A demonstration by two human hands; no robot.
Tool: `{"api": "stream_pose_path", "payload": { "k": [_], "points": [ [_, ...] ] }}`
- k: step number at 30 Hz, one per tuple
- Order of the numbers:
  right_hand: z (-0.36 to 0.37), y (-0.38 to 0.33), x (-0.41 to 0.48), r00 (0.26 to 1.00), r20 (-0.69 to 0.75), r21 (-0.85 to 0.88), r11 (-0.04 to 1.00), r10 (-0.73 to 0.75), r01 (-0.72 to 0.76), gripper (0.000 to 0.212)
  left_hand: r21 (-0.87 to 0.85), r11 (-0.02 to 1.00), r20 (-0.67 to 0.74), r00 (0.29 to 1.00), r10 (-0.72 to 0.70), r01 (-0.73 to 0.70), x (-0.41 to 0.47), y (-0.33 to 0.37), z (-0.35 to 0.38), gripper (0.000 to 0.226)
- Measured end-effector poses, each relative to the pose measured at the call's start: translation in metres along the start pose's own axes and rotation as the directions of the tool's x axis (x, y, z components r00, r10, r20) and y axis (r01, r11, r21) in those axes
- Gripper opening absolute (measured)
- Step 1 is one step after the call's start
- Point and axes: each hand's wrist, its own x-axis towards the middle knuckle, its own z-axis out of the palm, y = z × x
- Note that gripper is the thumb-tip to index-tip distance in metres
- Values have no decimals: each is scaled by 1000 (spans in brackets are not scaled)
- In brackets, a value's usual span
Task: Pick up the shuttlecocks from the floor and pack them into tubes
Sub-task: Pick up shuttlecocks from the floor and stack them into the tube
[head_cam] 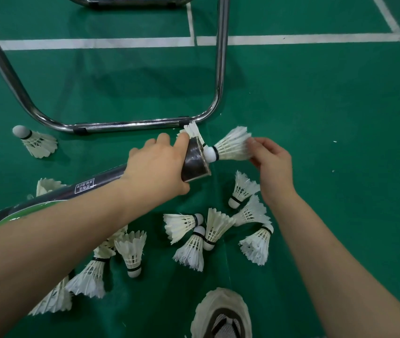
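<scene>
My left hand [156, 164] grips a long dark tube [195, 162] near its open end, and the tube runs down-left under my forearm. White feathers stick out of the tube's mouth. My right hand [271, 162] pinches the feather skirt of a white shuttlecock [230, 146], whose cork tip touches the rim of the tube's mouth. Several more shuttlecocks [191, 242] lie scattered on the green floor below both hands. One shuttlecock [35, 141] stands apart at the left.
A chrome tubular chair frame [125, 125] rests on the floor just beyond the tube's mouth. White court lines [291, 39] cross the green floor farther off. A white and grey shoe [222, 315] is at the bottom edge.
</scene>
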Motion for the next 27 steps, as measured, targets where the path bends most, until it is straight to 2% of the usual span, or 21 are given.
{"api": "stream_pose_path", "payload": {
  "k": [3,8,10,13,17,19,21,22,23,25,26,27],
  "points": [
    [12,-4,-13,986,169,-82,997,4,10,21,0,1000,-8,1000,8,-8,-1,1,-1,83],
    [23,-13,-19,906,416,-176,984,75,0,14,-13,1000,-11,1000,-9,9,-4,-4,-5,84],
    [26,-18,-20,836,537,-254,967,117,28,11,-19,1000,-19,1000,0,0,-5,-3,-6,83],
    [28,-22,-22,714,681,-295,954,164,62,25,-47,999,-22,999,25,-26,-8,0,-6,78],
    [28,-24,-22,622,741,-375,925,254,69,36,-30,998,-5,998,62,-62,-12,4,-8,79],
    [29,-25,-24,545,777,-435,894,316,102,28,-4,996,28,995,94,-94,-13,8,-8,79],
    [31,-23,-25,487,797,-462,880,357,111,31,20,993,52,992,118,-120,-13,12,-6,77],
    [33,-22,-26,497,795,-463,878,349,124,30,19,992,53,991,122,-123,-13,13,-4,77],
    [34,-19,-27,553,770,-453,883,319,120,23,6,993,50,992,114,-115,-13,13,-2,76],
    [34,-15,-26,772,608,-345,938,189,42,7,-30,997,33,996,77,-76,-10,11,0,76],
    [30,-11,-24,881,461,-252,968,103,19,15,-37,997,27,998,63,-62,-9,11,0,77],
    [23,-6,-21,954,297,-190,982,37,20,19,-37,998,22,998,55,-55,-9,10,1,78]
  ]
}}
